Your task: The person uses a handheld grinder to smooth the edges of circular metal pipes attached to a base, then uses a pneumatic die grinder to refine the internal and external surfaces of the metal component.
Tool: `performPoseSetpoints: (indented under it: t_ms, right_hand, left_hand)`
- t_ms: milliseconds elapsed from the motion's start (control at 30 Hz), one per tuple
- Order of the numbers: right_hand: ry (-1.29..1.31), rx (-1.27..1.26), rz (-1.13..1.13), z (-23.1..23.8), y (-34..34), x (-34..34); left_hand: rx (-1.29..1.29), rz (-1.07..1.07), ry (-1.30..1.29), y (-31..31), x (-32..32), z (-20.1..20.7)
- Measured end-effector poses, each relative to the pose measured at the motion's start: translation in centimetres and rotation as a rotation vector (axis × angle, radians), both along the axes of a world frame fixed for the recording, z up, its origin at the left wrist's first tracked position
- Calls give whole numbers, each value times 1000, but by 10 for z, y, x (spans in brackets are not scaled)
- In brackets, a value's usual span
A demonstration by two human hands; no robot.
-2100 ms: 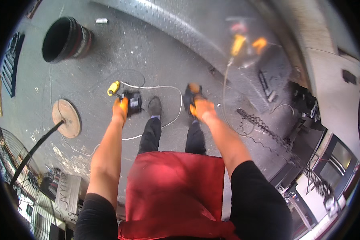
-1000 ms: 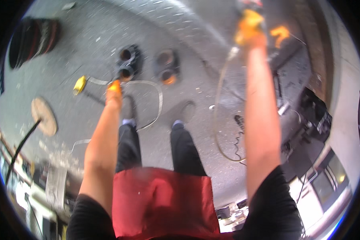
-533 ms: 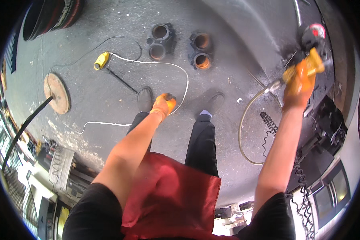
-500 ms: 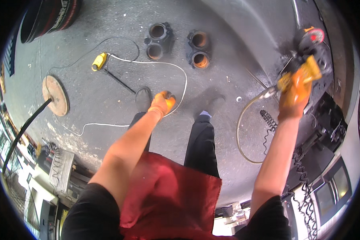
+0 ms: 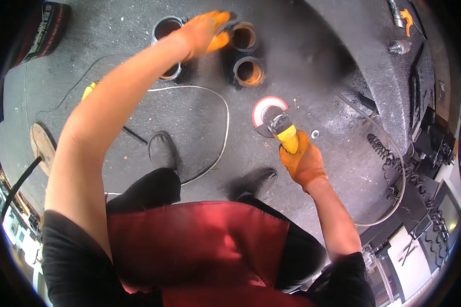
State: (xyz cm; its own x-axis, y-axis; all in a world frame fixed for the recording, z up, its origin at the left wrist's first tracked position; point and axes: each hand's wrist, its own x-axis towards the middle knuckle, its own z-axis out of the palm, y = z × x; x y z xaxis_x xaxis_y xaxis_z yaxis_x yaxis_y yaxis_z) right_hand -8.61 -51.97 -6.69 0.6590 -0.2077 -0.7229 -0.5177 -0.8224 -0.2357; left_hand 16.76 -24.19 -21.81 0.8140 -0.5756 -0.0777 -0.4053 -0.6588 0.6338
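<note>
We see one yellow grinder (image 5: 287,135) in the right hand (image 5: 303,156), near two dark blocks (image 5: 243,55) with two round holes (image 5: 242,37) each.
The right grip is closed round the grinder, hiding its back end. It slants over the floor (image 5: 202,120), one red-and-white disc (image 5: 264,105) pointing forward and a bit left. Farther off, the left hand's (image 5: 206,35) grip is spread beside the right block (image 5: 244,56); we can't tell if it touches. The left arm (image 5: 118,107) hides part of the left block (image 5: 177,73).

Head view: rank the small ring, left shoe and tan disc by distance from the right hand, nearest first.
1. Small ring: just beyond the right hand.
2. Left shoe: to its left.
3. Tan disc: far left.
</note>
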Motion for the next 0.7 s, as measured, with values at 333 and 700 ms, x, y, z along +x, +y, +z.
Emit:
performPoseSetpoints:
  t_ms: [333,700]
  right_hand:
    - [-110,22,82,-33,43,51]
    - [-89,3,41,-36,45,53]
  left_hand:
    - [130,0,388,-40,41,-18]
    - [139,-21,296,-37,42,-18]
